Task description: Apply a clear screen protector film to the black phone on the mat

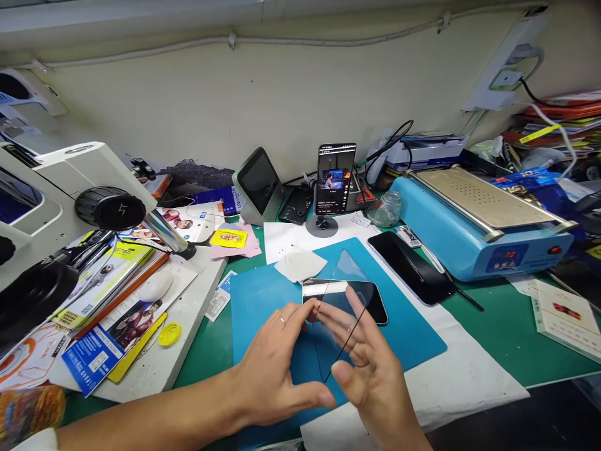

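A clear glass screen protector (327, 356) with a thin dark edge is held tilted above the blue mat (263, 300). My right hand (375, 369) has it along the right edge, with fingers behind the pane and thumb near its lower corner. At the opposite edge, the fingertips of my left hand (277, 354) touch the glass, its thumb stretched below; a ring is on one finger. Beyond the pane lies a phone (378, 304) with a black and bright white face, partly covered by my fingers. A white wipe (300, 264) rests beside that phone.
A blue heating machine (436, 232) stands right, near a dark phone (408, 266) lying flat. Behind the mat, a phone on a stand (335, 181) shows a video. A microscope (94, 181) and stacked boxes (107, 282) fill the left. A glass jar (385, 208) sits behind.
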`<act>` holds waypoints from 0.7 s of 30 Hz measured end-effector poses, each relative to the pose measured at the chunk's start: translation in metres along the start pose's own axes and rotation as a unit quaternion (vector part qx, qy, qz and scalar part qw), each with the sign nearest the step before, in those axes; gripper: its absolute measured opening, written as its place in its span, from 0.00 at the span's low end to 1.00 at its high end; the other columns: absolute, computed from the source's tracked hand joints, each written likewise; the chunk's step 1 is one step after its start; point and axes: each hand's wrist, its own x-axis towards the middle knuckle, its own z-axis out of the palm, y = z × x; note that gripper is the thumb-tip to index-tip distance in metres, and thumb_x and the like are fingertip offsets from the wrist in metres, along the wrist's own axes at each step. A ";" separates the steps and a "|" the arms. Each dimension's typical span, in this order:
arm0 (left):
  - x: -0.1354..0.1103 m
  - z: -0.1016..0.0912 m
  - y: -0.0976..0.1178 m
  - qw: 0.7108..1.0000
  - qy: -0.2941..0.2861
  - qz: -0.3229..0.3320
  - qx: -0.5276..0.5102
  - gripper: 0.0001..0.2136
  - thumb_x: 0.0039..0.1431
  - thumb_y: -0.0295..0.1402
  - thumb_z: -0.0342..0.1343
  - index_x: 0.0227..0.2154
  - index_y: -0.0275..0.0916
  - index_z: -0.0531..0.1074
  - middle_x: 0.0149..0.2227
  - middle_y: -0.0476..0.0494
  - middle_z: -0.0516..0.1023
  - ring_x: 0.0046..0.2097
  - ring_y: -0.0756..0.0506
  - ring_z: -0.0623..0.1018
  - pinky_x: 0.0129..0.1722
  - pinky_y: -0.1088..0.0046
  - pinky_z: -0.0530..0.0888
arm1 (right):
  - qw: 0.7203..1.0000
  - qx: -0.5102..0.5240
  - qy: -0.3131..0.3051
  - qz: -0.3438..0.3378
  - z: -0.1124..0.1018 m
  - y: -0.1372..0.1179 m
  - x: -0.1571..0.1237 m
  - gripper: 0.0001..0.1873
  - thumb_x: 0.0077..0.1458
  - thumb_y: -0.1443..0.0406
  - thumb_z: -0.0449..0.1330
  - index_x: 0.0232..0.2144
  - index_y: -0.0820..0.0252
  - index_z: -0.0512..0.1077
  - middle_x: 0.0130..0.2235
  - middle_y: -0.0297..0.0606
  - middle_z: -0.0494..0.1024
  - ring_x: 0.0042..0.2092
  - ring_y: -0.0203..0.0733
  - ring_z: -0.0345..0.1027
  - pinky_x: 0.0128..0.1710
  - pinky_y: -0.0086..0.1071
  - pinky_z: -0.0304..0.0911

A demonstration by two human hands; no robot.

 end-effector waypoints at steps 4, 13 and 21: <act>-0.002 0.002 -0.001 1.000 0.001 0.018 -0.008 0.37 0.67 0.58 0.49 0.70 0.48 0.44 0.50 0.39 0.72 0.46 0.38 0.76 0.46 0.56 0.75 | 0.993 -0.090 -0.025 -0.078 -0.006 0.003 -0.002 0.49 0.60 0.53 0.63 0.72 0.36 0.37 0.64 0.45 0.70 0.63 0.56 0.66 0.59 0.58 0.64; 0.001 -0.001 0.003 0.998 -0.047 -0.018 0.022 0.35 0.67 0.47 0.55 0.71 0.49 0.47 0.61 0.37 0.64 0.59 0.35 0.70 0.57 0.55 0.72 | 0.944 -0.310 -0.039 -0.104 -0.083 -0.056 0.012 0.53 0.52 0.44 0.65 0.71 0.35 0.42 0.71 0.42 0.56 0.66 0.60 0.59 0.59 0.51 0.66; 0.003 -0.002 0.004 0.997 -0.063 -0.018 0.047 0.32 0.65 0.47 0.56 0.68 0.44 0.56 0.59 0.36 0.67 0.58 0.34 0.71 0.57 0.55 0.73 | 0.842 -0.514 -0.139 -0.090 -0.110 -0.064 0.025 0.39 0.50 0.50 0.69 0.63 0.33 0.65 0.63 0.34 0.71 0.60 0.62 0.68 0.49 0.47 0.76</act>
